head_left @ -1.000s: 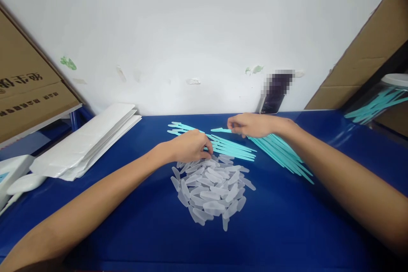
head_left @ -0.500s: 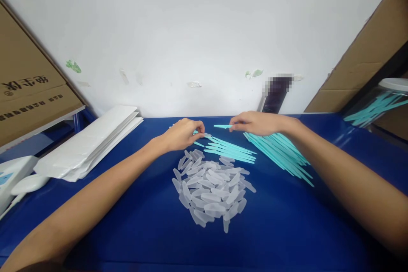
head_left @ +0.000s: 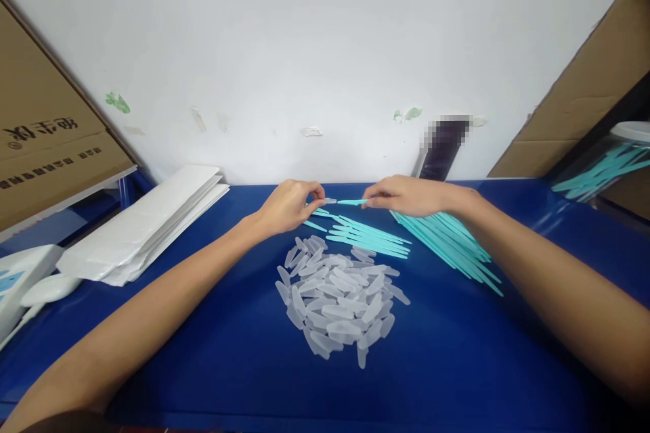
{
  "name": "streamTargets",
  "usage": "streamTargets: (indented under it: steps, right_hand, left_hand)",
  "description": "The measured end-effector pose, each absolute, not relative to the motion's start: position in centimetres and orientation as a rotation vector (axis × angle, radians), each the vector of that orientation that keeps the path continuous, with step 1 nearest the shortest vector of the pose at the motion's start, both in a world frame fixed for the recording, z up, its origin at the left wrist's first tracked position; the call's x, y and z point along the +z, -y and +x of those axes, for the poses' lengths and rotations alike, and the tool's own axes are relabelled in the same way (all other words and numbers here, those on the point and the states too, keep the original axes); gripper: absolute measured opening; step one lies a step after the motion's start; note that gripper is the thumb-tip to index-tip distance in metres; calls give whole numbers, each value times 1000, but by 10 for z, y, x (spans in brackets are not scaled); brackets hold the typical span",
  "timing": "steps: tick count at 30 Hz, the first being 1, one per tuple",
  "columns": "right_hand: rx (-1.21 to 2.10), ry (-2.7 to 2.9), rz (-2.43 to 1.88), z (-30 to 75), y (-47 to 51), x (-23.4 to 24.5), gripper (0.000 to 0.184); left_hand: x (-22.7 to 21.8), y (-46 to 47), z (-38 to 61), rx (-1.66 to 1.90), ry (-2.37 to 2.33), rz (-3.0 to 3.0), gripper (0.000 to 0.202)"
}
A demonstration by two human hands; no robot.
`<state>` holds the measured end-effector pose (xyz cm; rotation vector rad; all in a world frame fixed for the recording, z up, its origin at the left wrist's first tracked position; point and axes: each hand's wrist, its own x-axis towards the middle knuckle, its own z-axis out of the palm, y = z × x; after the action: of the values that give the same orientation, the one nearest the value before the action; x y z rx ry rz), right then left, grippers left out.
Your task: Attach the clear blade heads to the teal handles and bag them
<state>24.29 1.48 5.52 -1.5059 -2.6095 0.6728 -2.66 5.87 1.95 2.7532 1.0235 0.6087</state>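
My left hand (head_left: 290, 206) pinches a translucent plastic cap (head_left: 331, 201) between thumb and fingers. My right hand (head_left: 406, 195) grips a slim teal eyebrow razor (head_left: 349, 202), its tip pointing left at the cap. Cap and tip are end to end, almost meeting; I cannot tell whether they touch. Below the hands lies a row of teal razors (head_left: 368, 238), their left ends partly behind my left hand. Nearer to me is a heaped pile of translucent caps (head_left: 335, 304). Under my right forearm a larger bundle of teal razors (head_left: 451, 243) fans out, partly covered.
The blue table (head_left: 213, 365) meets a white wall (head_left: 305, 47). At left are stacked white packets (head_left: 147, 223), a white device (head_left: 25, 270) and a cardboard box (head_left: 51, 122). A clear jar (head_left: 609, 169) with teal razors stands at right. A dark object (head_left: 444, 152) leans against the wall.
My left hand has risen slightly with the cap, lifting it level with the razor tip. The razor in my right hand has shifted slightly left, and the gap has narrowed.
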Motion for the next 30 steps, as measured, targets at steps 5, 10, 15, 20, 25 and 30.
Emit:
streamTargets:
  steps: [5,10,15,20,25,30]
  right_hand:
    - [665,2593,-1482,238,-12,57,45]
    - [606,2633,-1482,223,-9,52,41]
    - [454,2593,-1369,212,-11,39,40]
    - [434,2581,-1503,217,-13,39,43]
    - [611,2709,-1792,228,-11,45,42]
    - [696,2757,-1803,226,-11,42,23]
  left_hand:
    - [15,-59,-25,602,-1012,2753,23]
    - [10,-54,-19,645,-980,2748,22]
    - [2,-56,-19,700,-905,2730,24]
    - [13,-76,-39,452,-879,2952,29]
    - [24,-104,-73,330,-1163,2934,31]
    - [17,-115,-88,224,-1152,2893,37]
